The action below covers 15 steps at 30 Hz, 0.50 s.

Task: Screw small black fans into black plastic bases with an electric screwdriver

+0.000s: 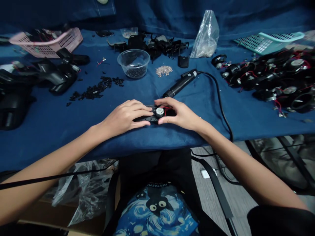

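A black plastic housing (150, 118) with a small round silver-topped motor (159, 112) and red wires lies near the table's front edge. My left hand (128, 114) rests over the housing's left part, fingers closed on it. At the other end, the thumb and fingers of my right hand (179, 114) are wrapped around the housing beside the motor. Both palms hide much of the part. Just beyond my right hand lies a black electric screwdriver (180, 83) with a cable.
Behind stand a clear tub (134, 64) of small dark pieces, a pile of silver screws (163, 70) and a plastic bag (206, 36). Black parts (95, 88) lie left. Pink (49, 44) and teal baskets (268, 42) stand at the back. Wired black assemblies (273, 78) are heaped right.
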Each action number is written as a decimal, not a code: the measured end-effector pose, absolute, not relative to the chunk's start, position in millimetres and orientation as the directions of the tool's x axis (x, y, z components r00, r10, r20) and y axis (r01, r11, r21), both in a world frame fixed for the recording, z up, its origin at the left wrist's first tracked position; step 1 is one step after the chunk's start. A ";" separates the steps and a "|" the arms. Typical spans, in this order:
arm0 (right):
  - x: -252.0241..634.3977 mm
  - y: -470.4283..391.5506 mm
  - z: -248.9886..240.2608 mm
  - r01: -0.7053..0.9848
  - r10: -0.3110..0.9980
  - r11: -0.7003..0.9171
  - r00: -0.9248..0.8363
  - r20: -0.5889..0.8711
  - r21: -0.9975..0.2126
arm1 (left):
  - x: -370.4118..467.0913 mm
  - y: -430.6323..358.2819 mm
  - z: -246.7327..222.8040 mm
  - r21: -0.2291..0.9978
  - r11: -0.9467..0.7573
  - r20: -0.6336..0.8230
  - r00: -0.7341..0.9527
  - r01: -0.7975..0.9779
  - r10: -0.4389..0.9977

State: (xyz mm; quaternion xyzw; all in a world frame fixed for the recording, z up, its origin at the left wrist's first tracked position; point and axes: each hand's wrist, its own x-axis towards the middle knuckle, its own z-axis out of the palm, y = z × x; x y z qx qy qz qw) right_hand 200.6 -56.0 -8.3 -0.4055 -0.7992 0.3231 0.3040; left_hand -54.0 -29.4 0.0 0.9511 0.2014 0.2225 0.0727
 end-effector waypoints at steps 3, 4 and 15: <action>198.1 -56.8 -4.1 0.436 0.847 0.472 -0.466 0.257 -0.767 | -54.4 -29.4 -0.5 0.243 -0.905 0.393 0.817 0.350 0.422; 197.0 -56.8 -3.6 0.460 0.839 0.489 -0.481 0.256 -0.741 | -54.5 -29.3 -0.7 0.246 -0.904 0.392 0.817 0.350 0.423; 194.7 -52.9 -7.8 0.451 0.860 0.483 -0.404 0.311 -0.750 | -53.2 -32.7 7.6 0.236 -0.892 0.333 0.831 0.384 0.446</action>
